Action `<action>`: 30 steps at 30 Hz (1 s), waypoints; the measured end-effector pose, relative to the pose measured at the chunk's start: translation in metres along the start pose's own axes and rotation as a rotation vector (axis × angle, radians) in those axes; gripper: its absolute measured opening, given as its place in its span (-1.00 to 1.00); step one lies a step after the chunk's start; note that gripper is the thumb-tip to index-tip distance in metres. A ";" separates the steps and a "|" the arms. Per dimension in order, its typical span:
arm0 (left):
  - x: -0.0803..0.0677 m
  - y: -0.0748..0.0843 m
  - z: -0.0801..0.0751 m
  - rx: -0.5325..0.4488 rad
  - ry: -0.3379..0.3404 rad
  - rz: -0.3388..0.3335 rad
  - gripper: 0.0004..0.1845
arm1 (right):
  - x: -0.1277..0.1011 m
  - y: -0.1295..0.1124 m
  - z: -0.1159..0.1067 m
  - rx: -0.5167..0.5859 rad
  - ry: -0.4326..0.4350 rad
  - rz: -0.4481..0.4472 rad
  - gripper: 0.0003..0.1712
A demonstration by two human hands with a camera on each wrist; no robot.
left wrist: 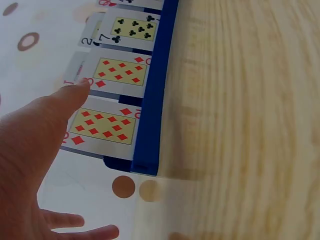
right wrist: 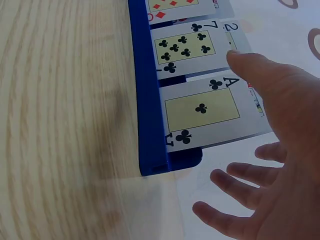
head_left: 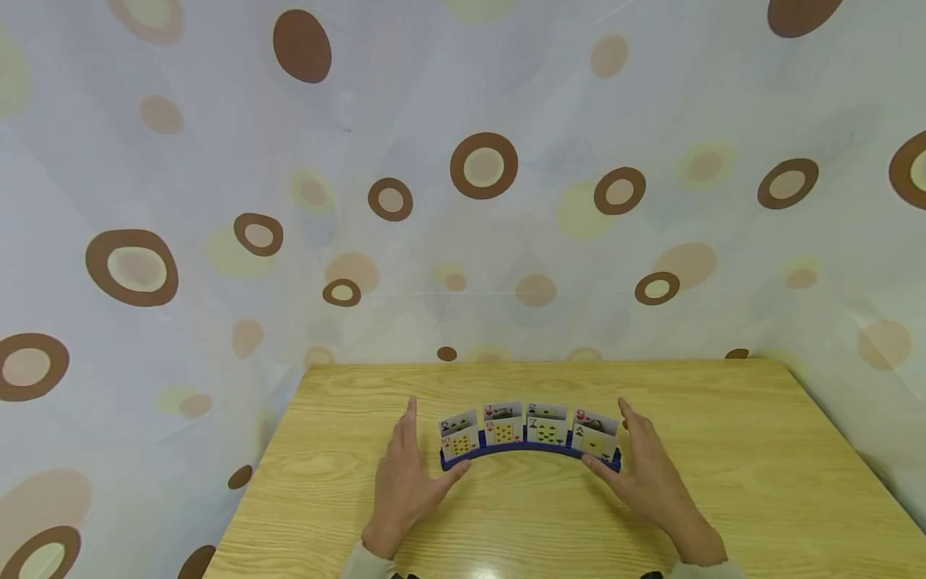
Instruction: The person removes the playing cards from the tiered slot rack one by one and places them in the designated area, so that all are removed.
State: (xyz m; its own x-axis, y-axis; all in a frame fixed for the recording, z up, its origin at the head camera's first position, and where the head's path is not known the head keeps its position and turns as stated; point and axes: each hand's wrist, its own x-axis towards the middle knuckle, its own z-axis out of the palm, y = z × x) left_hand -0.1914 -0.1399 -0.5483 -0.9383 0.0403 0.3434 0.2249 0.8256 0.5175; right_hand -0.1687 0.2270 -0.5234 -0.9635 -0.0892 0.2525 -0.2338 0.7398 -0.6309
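Observation:
A curved blue card holder [head_left: 526,447] stands on the table with playing cards upright in two rows. Its front row shows the ten of diamonds [left wrist: 102,127], eight of diamonds [left wrist: 120,72], seven of clubs [right wrist: 185,47] and ace of clubs [right wrist: 202,109]. Behind them, other cards are partly covered, a two [head_left: 547,411] among them. My left hand [head_left: 407,481] is beside the holder's left end, thumb in front and fingers extended. At the right end, my right hand [head_left: 654,482] mirrors it, its thumb overlapping the holder's corner in the head view. Neither hand grips anything.
The holder stands on a light wood-grain table [head_left: 535,523]. Behind the table and along its sides hangs a pale sheet [head_left: 550,322] with brown, peach and yellow dots and rings. Light sleeves [head_left: 366,563] show at both wrists.

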 end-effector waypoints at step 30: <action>-0.002 -0.015 0.021 -0.154 -0.108 -0.051 -0.75 | -0.004 0.017 0.021 0.078 0.029 0.177 -0.25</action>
State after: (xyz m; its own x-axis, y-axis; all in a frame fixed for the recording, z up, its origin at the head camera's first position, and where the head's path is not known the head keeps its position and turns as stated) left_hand -0.1982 -0.1407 -0.5732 -0.9703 0.0676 0.2322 0.2063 0.7326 0.6486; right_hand -0.1713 0.2263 -0.5504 -0.9865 0.0579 0.1532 -0.0717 0.6885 -0.7217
